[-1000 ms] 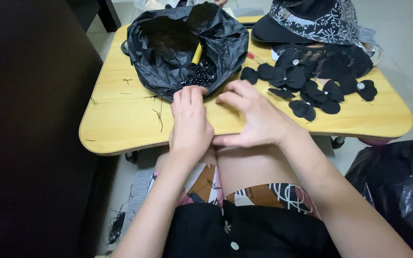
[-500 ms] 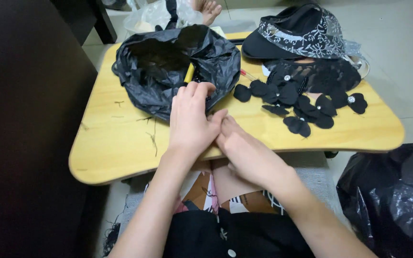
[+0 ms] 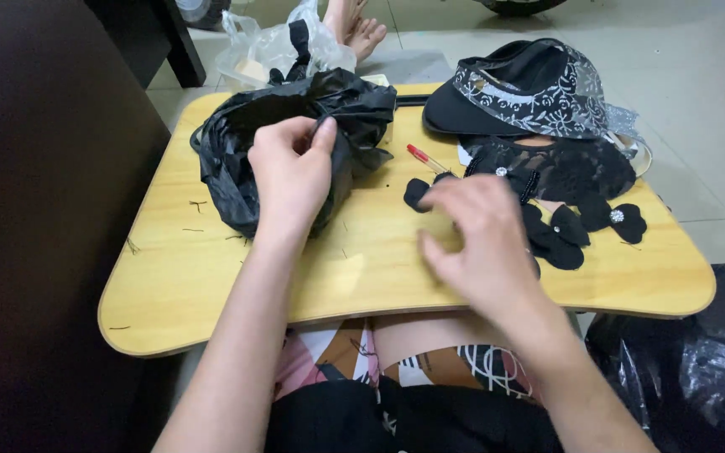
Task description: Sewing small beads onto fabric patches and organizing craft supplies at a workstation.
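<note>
In the head view, the rim of a black plastic bag (image 3: 245,168) at upper left of the wooden lap table (image 3: 211,285) is pinched by the left hand (image 3: 291,172). At centre right, the right hand (image 3: 480,239) is blurred, fingers loosely spread, held over black fabric flowers (image 3: 564,235), gripping nothing

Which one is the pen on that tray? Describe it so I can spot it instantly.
On the wooden lap table, look between the black plastic bag and the black visor hat. The pen lies slantwise there: thin and pale with a red cap, the only red thing among black fabric pieces.
</note>
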